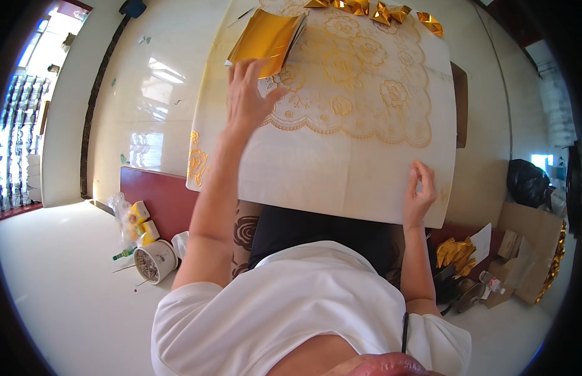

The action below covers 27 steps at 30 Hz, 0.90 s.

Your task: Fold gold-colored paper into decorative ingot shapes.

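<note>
A stack of gold foil paper sheets [264, 41] lies at the far left of the table, its sheets slightly fanned along the right side. My left hand [246, 100] reaches to the stack's near edge with fingers spread and thumb apart; the fingertips overlap the lowest corner, and whether they press on it I cannot tell. Over the table's near right part is my right hand [420, 194], its fingers curled in to the thumb, nothing visible in them. Several folded gold foil pieces [391, 12] sit along the table's far edge.
A pale tablecloth [303, 175] with gold flower patterns covers the table. On the left, a white bucket [154, 262] and yellow boxes [143, 222] stand by a dark red bench [159, 194]. Crumpled gold foil [456, 254], a plastic bottle [492, 282] and cardboard [529, 250] are at the right.
</note>
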### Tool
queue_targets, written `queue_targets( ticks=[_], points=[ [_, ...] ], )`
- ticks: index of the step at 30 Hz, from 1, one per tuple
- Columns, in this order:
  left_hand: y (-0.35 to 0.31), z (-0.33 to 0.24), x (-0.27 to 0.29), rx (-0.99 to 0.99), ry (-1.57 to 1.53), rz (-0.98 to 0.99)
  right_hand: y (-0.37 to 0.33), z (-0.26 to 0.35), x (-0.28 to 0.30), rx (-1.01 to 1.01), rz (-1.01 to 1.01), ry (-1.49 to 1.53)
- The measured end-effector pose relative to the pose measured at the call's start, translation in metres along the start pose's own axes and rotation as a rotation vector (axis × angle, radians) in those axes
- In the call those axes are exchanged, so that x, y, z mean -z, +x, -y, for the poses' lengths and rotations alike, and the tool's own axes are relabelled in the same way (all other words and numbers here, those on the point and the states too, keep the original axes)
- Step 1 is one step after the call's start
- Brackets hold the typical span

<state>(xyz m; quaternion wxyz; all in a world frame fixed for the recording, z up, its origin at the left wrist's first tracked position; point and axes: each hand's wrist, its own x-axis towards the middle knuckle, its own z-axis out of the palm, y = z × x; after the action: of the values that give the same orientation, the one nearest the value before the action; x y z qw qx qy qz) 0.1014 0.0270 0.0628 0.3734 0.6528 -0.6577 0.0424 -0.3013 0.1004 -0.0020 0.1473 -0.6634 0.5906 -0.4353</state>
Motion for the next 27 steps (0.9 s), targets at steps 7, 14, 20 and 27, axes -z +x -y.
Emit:
queue_targets(
  ticks=[7,14,20,27],
  points=[
    [0.025,0.049,-0.020,-0.003,-0.162,0.160,-0.017,0.009,0.012,0.095,-0.004,-0.035],
    [0.028,0.039,-0.005,0.508,-0.207,0.020,-0.030,0.013,0.024,0.065,-0.008,-0.008],
    [0.005,-0.006,0.008,0.760,-1.365,-0.275,-0.021,0.038,0.018,0.106,-0.056,0.041],
    [-0.059,-0.051,-0.015,0.982,-1.501,-0.308,-0.012,0.085,-0.021,0.375,-0.019,0.112]
  ],
)
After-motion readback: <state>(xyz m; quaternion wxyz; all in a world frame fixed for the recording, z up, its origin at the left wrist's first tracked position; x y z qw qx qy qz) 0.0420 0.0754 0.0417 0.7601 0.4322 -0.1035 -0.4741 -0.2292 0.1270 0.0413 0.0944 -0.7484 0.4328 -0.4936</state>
